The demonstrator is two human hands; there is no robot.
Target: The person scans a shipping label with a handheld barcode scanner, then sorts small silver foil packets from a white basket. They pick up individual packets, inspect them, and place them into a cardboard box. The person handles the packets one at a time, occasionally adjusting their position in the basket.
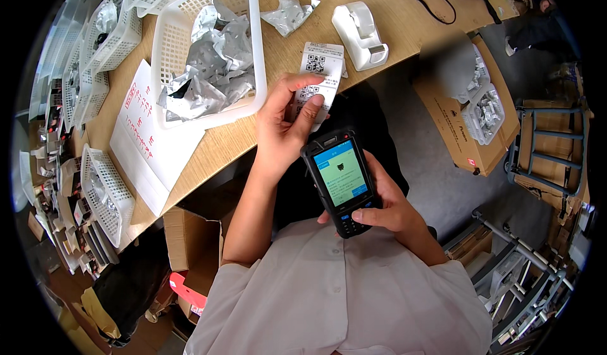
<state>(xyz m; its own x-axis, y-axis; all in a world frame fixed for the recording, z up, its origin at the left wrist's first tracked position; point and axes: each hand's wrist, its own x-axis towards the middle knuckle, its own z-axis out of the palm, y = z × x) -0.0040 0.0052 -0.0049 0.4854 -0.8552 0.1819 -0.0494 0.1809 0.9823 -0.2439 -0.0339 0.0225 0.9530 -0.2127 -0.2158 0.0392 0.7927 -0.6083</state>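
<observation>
Between the thumb and fingers of my left hand [288, 111] is a strip of white labels [314, 89] printed with square codes, held at the table's front edge. My right hand [389, 203] grips a black handheld scanner [341, 181] with a lit screen and a keypad; its thumb lies on the keys. The scanner is just below the labels, in front of my body. A white tape dispenser [360, 35] stands on the table beyond the labels. Left of my left hand, a white plastic basket [258, 57] holds crumpled silver bags [218, 61].
Another silver bag [289, 16] lies on the wooden table [278, 57]. A sheet with red handwriting [148, 140] is left of the basket, near more white baskets [107, 197]. On the floor at right stands a cardboard box [452, 124] with baskets; an open carton [190, 238] sits below the table.
</observation>
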